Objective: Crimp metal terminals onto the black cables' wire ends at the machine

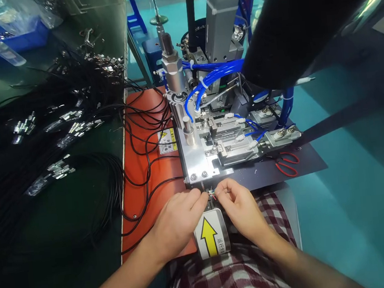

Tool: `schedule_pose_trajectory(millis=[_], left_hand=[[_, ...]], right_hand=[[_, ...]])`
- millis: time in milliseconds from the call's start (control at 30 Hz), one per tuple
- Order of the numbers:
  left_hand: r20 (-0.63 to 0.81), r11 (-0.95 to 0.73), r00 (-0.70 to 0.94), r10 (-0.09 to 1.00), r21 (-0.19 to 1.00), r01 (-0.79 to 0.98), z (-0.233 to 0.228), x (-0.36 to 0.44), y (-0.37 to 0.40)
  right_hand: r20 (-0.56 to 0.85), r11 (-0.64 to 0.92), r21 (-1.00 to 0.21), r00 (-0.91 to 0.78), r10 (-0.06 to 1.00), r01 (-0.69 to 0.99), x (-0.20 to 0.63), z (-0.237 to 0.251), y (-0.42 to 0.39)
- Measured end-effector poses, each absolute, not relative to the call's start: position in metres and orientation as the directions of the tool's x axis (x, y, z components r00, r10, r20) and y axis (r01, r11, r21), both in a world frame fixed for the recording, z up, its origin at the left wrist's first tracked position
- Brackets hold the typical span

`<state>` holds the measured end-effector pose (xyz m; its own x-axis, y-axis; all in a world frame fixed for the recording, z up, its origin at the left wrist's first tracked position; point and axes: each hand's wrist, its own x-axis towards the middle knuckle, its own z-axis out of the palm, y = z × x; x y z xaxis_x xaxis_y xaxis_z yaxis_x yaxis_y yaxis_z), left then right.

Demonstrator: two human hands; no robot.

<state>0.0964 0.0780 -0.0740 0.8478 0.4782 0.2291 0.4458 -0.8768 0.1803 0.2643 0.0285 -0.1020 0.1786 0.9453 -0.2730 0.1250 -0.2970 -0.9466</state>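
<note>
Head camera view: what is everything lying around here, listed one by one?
wire end: one, thin coloured strands, pinched between both hands at the machine's front edge
machine: one, silver metal, centre of the bench
air hoses: several, blue, looping over the machine
orange mat: one, left of the machine
black cables: too many to count, with silver connector ends, heaped on the left
scissors: one pair, red handles, on the dark sheet right of the machine
arrow label: one, yellow arrow, below the hands
blue bin: one, far top left
left hand: fingertips on the wire end
right hand: fingertips on the wire end
</note>
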Motion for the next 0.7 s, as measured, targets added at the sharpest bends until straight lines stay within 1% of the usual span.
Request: schedule_pose_trajectory(millis=[100, 167, 367, 467, 600, 700], left_hand=[[0.226, -0.878, 0.85, 0.476, 0.182, 0.444, -0.0733, 0.0969, 0.0779], [0.224, -0.878, 0.85, 0.477, 0.178, 0.445, -0.0727, 0.0973, 0.0781], [0.21, -0.873, 0.85, 0.483, 0.184, 0.451, -0.0718, 0.0971, 0.0775], [0.204, -0.872, 0.851, 0.484, 0.188, 0.451, -0.0716, 0.0966, 0.0766], [0.202, -0.871, 0.85, 0.487, 0.179, 0.457, -0.0717, 0.0973, 0.0762], [0.215, -0.874, 0.849, 0.483, 0.175, 0.454, -0.0722, 0.0977, 0.0765]], right_hand=[[-0.323, -0.326, -0.945, 0.14, 0.936, -0.005, 0.2631, -0.1067, 0.0267], [-0.325, -0.322, -0.946, 0.132, 0.936, -0.049, 0.2621, -0.1093, 0.0255], [-0.335, -0.327, -0.942, 0.177, 0.926, -0.074, 0.2584, -0.1079, 0.0254], [-0.371, -0.358, -0.928, 0.192, 0.909, -0.099, 0.2579, -0.1037, 0.0284], [-0.434, -0.419, -0.9, 0.171, 0.885, -0.118, 0.2598, -0.101, 0.0321], [-0.426, -0.417, -0.904, 0.185, 0.885, -0.089, 0.2605, -0.1018, 0.0322]])
